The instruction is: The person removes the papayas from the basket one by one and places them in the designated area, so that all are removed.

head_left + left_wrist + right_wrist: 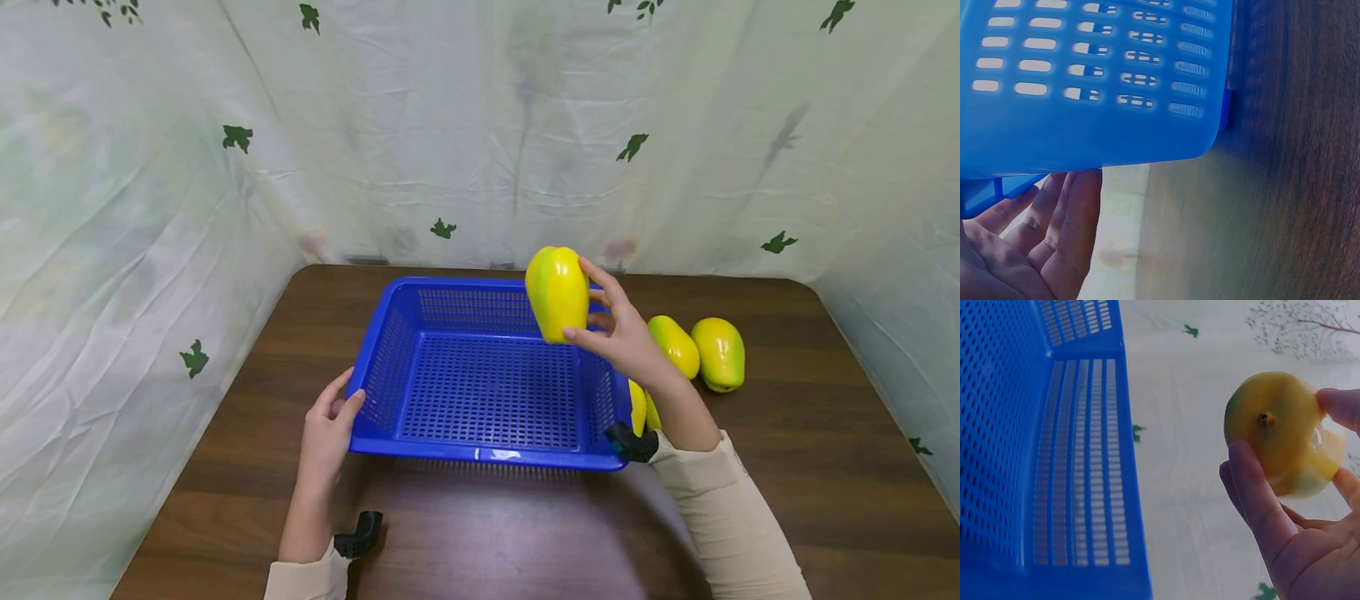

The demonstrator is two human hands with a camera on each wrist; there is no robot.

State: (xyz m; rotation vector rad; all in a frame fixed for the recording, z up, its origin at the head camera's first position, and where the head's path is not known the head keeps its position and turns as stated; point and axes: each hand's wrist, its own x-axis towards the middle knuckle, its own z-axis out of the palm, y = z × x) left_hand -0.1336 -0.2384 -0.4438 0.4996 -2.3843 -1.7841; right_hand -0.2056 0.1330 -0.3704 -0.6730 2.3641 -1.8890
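Note:
My right hand (626,333) holds a yellow-green mango (557,292) above the far right part of a blue plastic basket (491,454). In the right wrist view, the stem end of the mango (1272,425) faces the camera, with fingers and thumb around its sides. At the basket's left side my left hand (330,425) grips the rim, thumb on top. The left wrist view shows the fingers of this hand (1054,231) beneath the rim, outside the slotted basket wall (1116,125). No fruit shows inside the basket.
Two more mangoes (717,354) (673,346) lie on the brown table (810,467) to the right. Other yellow fruit (637,408) is partly hidden behind the basket's right edge and my right wrist. A pale curtain (480,125) with dark green bird shapes stands behind the table.

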